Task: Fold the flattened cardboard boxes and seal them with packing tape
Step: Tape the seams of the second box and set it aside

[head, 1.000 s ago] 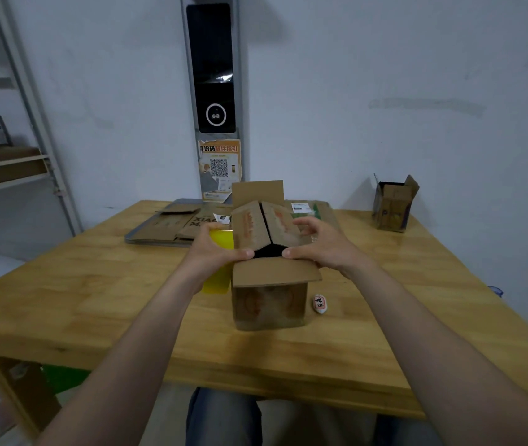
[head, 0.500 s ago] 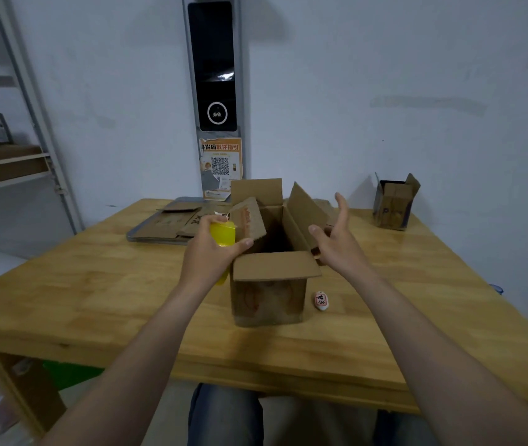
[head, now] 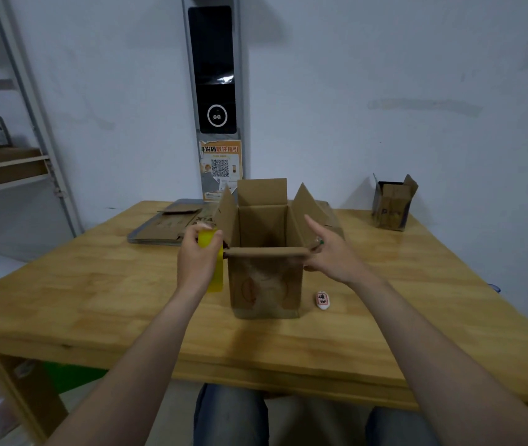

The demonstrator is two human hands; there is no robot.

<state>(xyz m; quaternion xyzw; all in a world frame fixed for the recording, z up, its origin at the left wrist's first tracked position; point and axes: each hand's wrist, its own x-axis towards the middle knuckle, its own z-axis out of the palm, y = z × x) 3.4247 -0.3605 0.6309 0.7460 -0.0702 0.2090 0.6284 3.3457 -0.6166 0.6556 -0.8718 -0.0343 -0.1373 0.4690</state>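
Side flaps (head: 308, 208) had sprung back upright. The brown cardboard box (head: 264, 284) stood on the wooden table (head: 95, 284); my left hand (head: 196, 262) gripped a yellow tape roll (head: 216, 275) beside it, my right hand (head: 333, 256) hovered unclenched at its right rim. Light, springy board, I judged: pin flaps near the seam.

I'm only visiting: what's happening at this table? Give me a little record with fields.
Box: cardboard box upright on the table, top flaps open
Left hand: left hand grips a yellow tape roll beside the box
Right hand: right hand open, by the box's right flap
Waiting: flattened boxes at the back
Other: small white object right of the box; small open box far right
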